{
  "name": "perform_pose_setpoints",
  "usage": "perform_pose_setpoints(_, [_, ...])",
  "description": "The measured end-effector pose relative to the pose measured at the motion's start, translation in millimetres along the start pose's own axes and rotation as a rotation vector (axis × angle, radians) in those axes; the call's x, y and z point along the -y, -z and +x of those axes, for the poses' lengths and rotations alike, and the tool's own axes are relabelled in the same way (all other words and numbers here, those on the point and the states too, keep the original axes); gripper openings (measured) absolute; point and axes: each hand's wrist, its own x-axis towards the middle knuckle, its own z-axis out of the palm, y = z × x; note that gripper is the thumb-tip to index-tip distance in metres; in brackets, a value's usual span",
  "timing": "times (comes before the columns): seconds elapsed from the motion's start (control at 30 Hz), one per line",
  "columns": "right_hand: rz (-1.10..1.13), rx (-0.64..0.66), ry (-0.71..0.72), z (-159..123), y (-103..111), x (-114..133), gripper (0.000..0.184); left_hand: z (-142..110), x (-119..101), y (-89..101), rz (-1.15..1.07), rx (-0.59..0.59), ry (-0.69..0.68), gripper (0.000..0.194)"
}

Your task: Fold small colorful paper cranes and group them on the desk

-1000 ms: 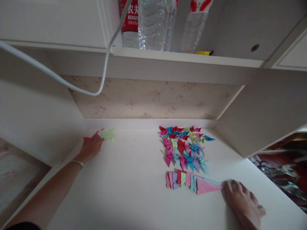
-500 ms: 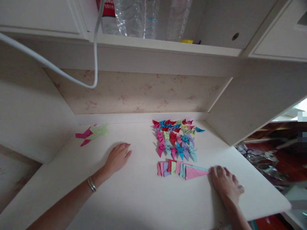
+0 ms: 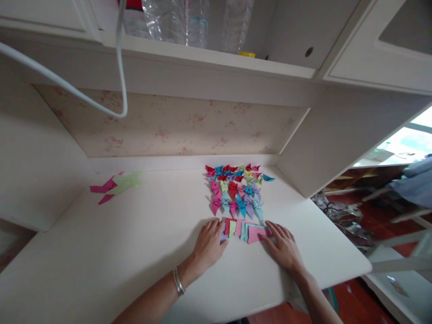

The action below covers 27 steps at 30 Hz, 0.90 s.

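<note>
A row of overlapping folded paper pieces (image 3: 238, 228), in pink, red, green, purple and pale blue, lies flat on the white desk. My left hand (image 3: 209, 243), with a silver bracelet at the wrist, rests against the row's left end and hides part of it; its thumb and fingers are apart. At the other end, my right hand (image 3: 283, 246) touches the pink piece with outstretched fingers, thumb spread below. Just behind the row stand several lines of folded paper cranes (image 3: 232, 191) in many colours.
Magenta and light-green paper shapes (image 3: 116, 185) lie at the desk's left. A white cable (image 3: 123, 90) hangs in front of the shelf, which holds clear plastic bottles (image 3: 195, 27). A side panel (image 3: 324, 135) stands at right; the desk's edge (image 3: 340, 240) ends beyond my right hand.
My left hand has moved right, from bare desk to the row's left end. My right hand has come inward over the row's right end. The view has shifted right.
</note>
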Motion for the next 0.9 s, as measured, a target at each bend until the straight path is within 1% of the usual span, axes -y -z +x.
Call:
perform_pose_setpoints(0.1, [0.021,-0.004,0.027,-2,0,11,0.052,-2,2,-4.6,-0.011,-0.014,0.002,0.055])
perform_pose_setpoints(0.2, [0.068,-0.008,0.066,-3,-2,29,0.048,-5,1,-1.4,-0.045,-0.009,-0.011,0.056])
perform_pose_setpoints(0.3, [0.124,0.012,0.107,0,-2,52,0.048,-9,2,2.7,-0.077,0.004,-0.034,0.057])
perform_pose_setpoints(0.47, [0.183,0.099,0.237,10,1,93,0.052,-24,13,9.6,-0.144,0.055,-0.072,0.061])
perform_pose_setpoints(0.53, [0.207,0.164,0.318,16,4,108,0.056,-32,19,13.6,-0.17,0.068,-0.071,0.064])
perform_pose_setpoints(0.6, [0.222,0.241,0.362,23,7,123,0.058,-41,25,17.8,-0.196,0.061,-0.06,0.066])
perform_pose_setpoints(0.77, [0.193,0.416,0.276,38,21,157,0.055,-62,39,25.8,-0.311,-0.035,-0.008,0.064])
perform_pose_setpoints(0.9, [0.254,0.509,0.234,45,24,177,0.034,-75,49,32.3,-0.377,-0.125,0.085,0.055])
